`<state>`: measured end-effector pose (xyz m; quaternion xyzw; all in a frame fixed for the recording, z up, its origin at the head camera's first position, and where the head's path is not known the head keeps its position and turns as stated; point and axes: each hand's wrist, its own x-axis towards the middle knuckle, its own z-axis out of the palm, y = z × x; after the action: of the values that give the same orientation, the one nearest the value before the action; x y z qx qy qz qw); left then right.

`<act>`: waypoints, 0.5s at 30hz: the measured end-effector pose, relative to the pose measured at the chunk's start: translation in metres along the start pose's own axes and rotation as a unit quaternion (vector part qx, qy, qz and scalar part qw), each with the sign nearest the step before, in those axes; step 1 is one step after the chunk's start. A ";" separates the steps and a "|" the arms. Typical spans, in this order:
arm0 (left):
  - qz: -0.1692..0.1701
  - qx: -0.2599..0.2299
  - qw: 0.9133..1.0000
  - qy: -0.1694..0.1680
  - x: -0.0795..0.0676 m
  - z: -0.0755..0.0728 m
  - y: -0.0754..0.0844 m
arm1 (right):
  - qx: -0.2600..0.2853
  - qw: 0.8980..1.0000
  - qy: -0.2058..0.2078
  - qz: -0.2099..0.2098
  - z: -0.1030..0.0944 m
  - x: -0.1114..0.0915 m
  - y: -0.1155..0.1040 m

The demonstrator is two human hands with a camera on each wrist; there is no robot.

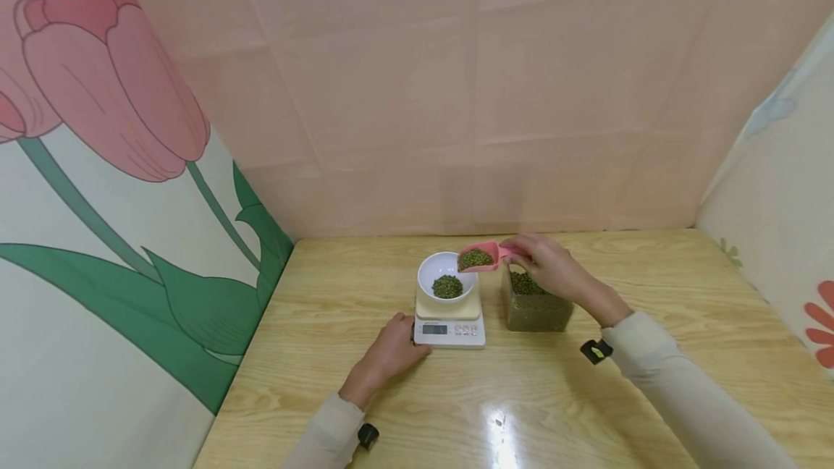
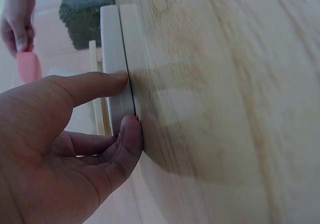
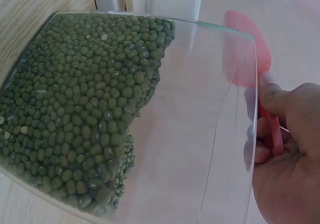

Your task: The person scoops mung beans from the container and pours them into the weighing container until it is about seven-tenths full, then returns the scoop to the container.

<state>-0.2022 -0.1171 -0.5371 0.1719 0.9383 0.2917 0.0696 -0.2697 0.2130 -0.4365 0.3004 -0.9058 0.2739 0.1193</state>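
A pink scoop loaded with green mung beans is held by its handle in my right hand. Its front lip overlaps the right rim of a white bowl in the head view. A small heap of mung beans lies in that bowl, which sits on a kitchen scale with a lit display. My left hand grips the scale's near left corner, thumb along the front edge and curled fingers at the side, as the left wrist view shows.
Right of the scale, below my right hand, stands a clear square container of mung beans. All rests on a wood-grain table, with a pinkish sheet behind and flower-printed panels at the sides.
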 end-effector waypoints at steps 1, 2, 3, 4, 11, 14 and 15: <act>0.000 0.001 1.000 0.000 0.000 0.000 0.000 | -0.002 1.000 0.000 -0.001 0.000 0.000 0.000; 0.000 0.000 1.000 0.000 0.000 0.000 0.000 | -0.004 1.000 0.000 -0.003 0.001 0.001 0.000; 0.000 0.000 1.000 0.001 0.000 0.000 0.000 | -0.006 1.000 0.000 -0.004 0.001 0.001 0.000; 0.001 -0.001 1.000 0.001 0.000 -0.001 0.000 | -0.007 1.000 -0.001 -0.005 0.002 0.001 0.000; 0.000 -0.007 1.000 -0.002 0.000 0.000 -0.001 | -0.012 1.000 -0.008 -0.008 0.003 0.003 0.000; 0.000 -0.008 1.000 -0.002 0.000 0.000 -0.001 | -0.011 1.000 -0.010 -0.013 0.004 0.004 0.000; -0.001 -0.008 1.000 -0.002 0.000 -0.001 -0.001 | -0.011 1.000 -0.009 -0.016 0.004 0.004 0.000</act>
<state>-0.2025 -0.1178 -0.5370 0.1712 0.9359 0.2988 0.0734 -0.2731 0.2091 -0.4385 0.3158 -0.9049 0.2594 0.1185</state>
